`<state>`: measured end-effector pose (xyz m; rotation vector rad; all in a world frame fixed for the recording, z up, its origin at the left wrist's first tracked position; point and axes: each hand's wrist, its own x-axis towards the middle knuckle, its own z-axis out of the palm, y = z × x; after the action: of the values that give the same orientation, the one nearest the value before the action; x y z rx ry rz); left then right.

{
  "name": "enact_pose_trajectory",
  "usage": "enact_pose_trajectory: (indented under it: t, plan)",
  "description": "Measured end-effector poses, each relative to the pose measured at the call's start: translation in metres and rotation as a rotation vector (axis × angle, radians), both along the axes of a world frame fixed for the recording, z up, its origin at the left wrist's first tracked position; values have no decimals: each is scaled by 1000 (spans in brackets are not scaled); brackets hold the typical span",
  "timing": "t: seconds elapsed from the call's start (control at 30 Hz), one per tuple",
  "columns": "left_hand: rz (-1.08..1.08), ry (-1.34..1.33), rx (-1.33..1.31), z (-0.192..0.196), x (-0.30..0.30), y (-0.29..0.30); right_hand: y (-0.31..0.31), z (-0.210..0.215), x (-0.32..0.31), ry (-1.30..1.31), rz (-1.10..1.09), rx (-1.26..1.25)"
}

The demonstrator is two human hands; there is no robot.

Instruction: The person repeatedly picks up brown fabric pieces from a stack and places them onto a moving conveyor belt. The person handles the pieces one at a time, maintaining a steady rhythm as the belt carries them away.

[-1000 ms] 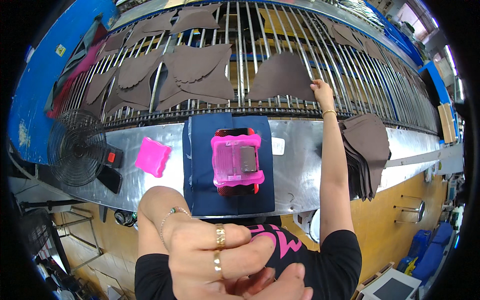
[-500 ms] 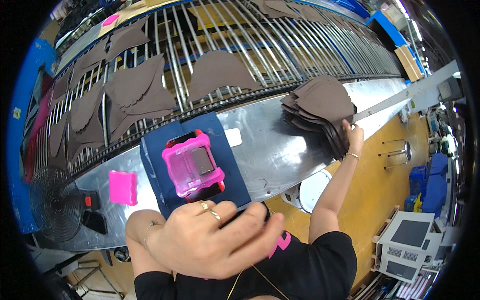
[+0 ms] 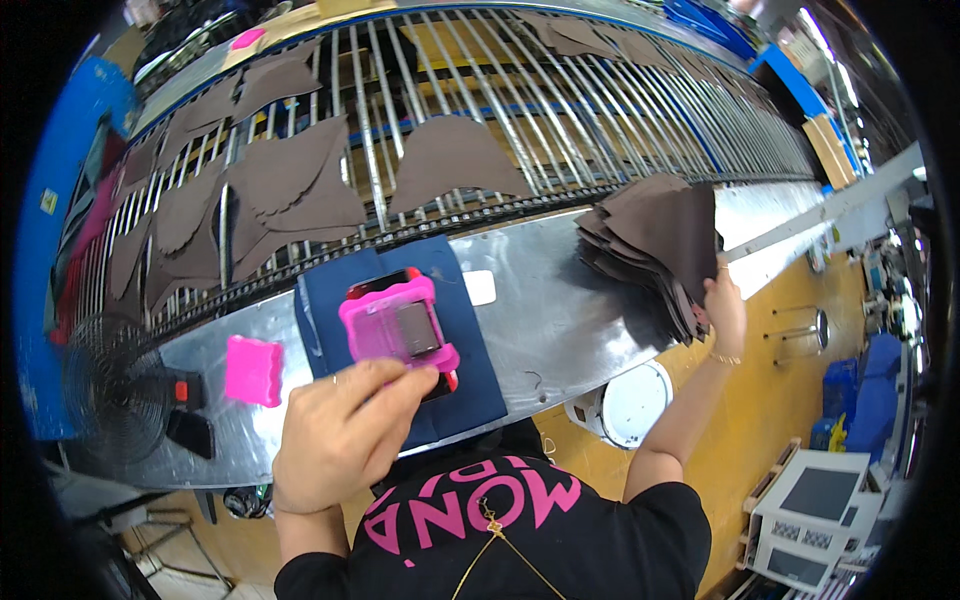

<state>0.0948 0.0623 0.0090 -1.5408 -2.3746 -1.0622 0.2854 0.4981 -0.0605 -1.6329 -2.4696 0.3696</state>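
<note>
Brown cut pieces (image 3: 455, 160) lie spread across the roller conveyor (image 3: 600, 110), apart for picking. The right hand (image 3: 722, 310) grips a stack (image 3: 655, 250) on the metal surface (image 3: 560, 310), fingers closed. The left hand (image 3: 345, 430), loosely curled, touches the pink device (image 3: 395, 325).

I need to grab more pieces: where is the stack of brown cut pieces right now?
In the head view, the stack of brown cut pieces sits at the right on the metal bench, under the right hand.
</note>
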Motion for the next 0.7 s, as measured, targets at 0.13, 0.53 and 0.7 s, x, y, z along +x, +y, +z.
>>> enact_pose_trajectory:
  t: [0.13,0.53,0.7]
  plan:
    - [82,-178,88,-7,-26,8,-65,54,-27,518,373,-68]
    - [94,-1170,504,-48,-112,-36,-188,41,-147,1113,997,-1010]
    - [401,-619,537,-30,-86,-94,-218,9,-170,740,1182,-465]
